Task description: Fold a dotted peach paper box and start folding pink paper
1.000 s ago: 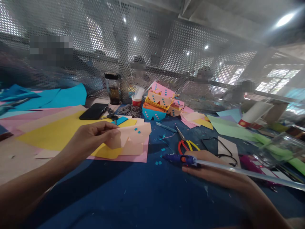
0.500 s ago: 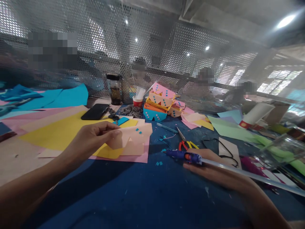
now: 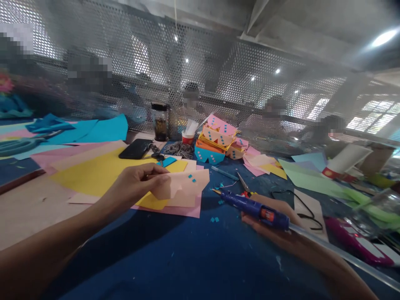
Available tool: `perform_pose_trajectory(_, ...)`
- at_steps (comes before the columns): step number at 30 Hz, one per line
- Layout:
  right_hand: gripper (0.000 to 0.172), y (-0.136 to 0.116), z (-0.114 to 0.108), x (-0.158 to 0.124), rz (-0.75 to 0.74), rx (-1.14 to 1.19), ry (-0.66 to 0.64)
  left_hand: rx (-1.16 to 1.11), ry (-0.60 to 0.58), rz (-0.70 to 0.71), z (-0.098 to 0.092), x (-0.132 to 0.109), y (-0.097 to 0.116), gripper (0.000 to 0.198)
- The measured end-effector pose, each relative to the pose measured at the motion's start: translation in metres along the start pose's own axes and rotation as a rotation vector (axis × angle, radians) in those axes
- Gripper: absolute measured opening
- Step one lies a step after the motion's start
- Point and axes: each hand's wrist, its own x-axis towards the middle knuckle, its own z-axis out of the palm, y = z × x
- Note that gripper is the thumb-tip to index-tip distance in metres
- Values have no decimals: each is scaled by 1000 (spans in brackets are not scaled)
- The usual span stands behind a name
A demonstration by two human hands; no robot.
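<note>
My left hand point(image 3: 136, 186) pinches a peach paper cut-out point(image 3: 184, 186) with small blue squares on it, holding it just above the pink and yellow sheets. My right hand point(image 3: 275, 223) is closed round a blue glue gun point(image 3: 254, 208) with a long clear glue stick trailing from its back; the nozzle points left, toward the cut-out, a short way from its right edge. Loose blue paper squares point(image 3: 214, 219) lie on the dark blue table point(image 3: 187, 258) beneath the nozzle.
Scissors with red and yellow handles point(image 3: 245, 185) and a blue pen point(image 3: 224, 172) lie beyond the gun. A stack of folded paper shapes point(image 3: 215, 139), a black phone point(image 3: 135, 148), a jar point(image 3: 160, 122) and coloured sheets fill the back. People sit behind a perforated metal screen point(image 3: 218, 83).
My right hand has tilted the glue gun and lifted its nozzle up toward the cut-out. The left hand keeps its pinch on the paper. The view has shifted slightly.
</note>
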Motion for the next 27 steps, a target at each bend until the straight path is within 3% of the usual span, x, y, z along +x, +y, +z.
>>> perform_pose_trajectory(5, 6, 0, 8, 12, -49, -41, -24, 5, -18, 40, 0, 1, -5, 41)
perform_pose_trajectory(12, 19, -8, 14, 16, -186, -190, -78, 9, -15, 60, 0, 0, 0, 39)
perform_pose_trajectory(17, 15, -4, 24, 15, -241, -312, -18, 12, -14, 49, 1, 0, 2, 39)
perform_pose_trajectory(27, 26, 8, 33, 10, -349, -478, 23, 10, -14, 53, 2, 0, -2, 40)
